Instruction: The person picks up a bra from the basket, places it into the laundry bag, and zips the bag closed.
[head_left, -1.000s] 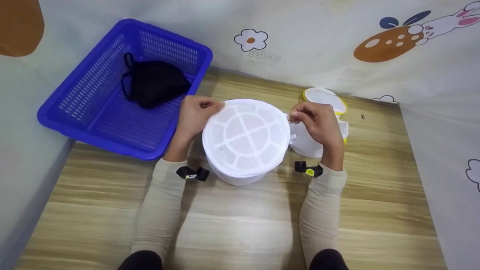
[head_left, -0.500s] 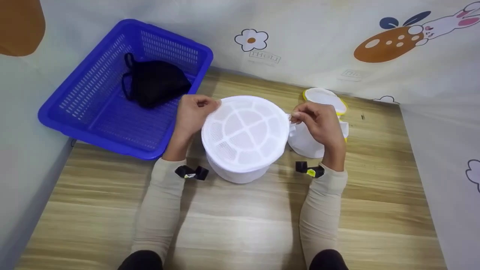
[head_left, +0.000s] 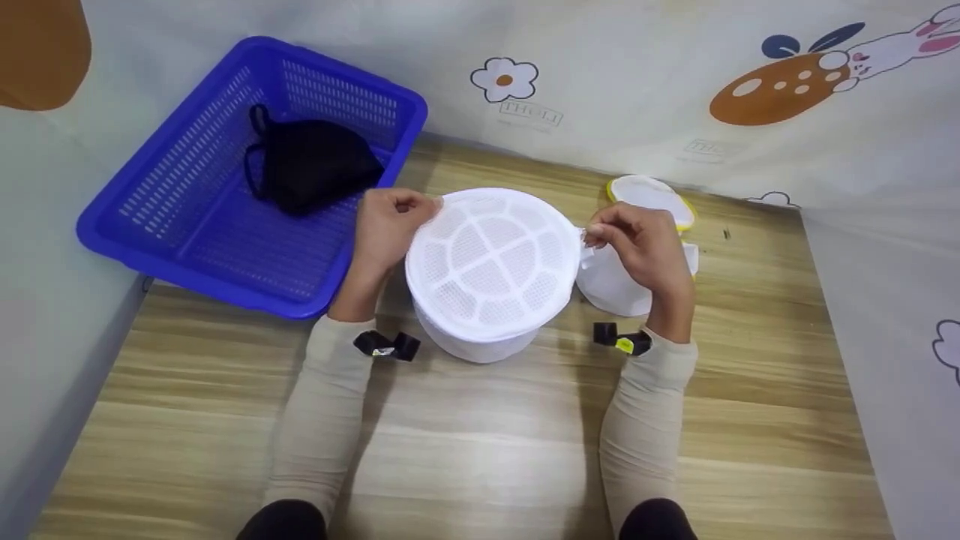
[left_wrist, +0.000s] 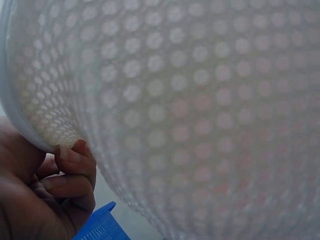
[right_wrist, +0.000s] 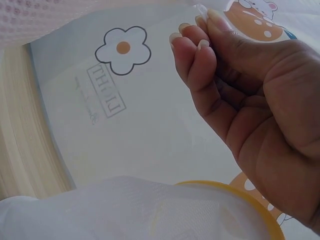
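A round white mesh laundry bag (head_left: 493,259), its top crossed by white spoke-like bands, hangs between both hands in the head view. My left hand (head_left: 386,229) pinches its rim at the upper left. In the left wrist view, thumb and fingertips (left_wrist: 70,157) grip the bag's edge, and its honeycomb mesh fills most of that picture. My right hand (head_left: 637,244) pinches a small white tab at the bag's right edge. The right wrist view shows this hand (right_wrist: 250,95) with its other fingers curled; the tab is barely visible there.
A blue plastic basket (head_left: 247,300) with a black bag-like cloth item (head_left: 315,165) inside stands at the left. Behind the right hand lie white mesh bags with yellow trim (head_left: 649,199), (head_left: 615,281). A patterned sheet (head_left: 600,97) forms the wall behind the wooden table (head_left: 480,465).
The mesh laundry bag has risen slightly, its top tilting a little. Both hands keep their pinch and have hardly moved.
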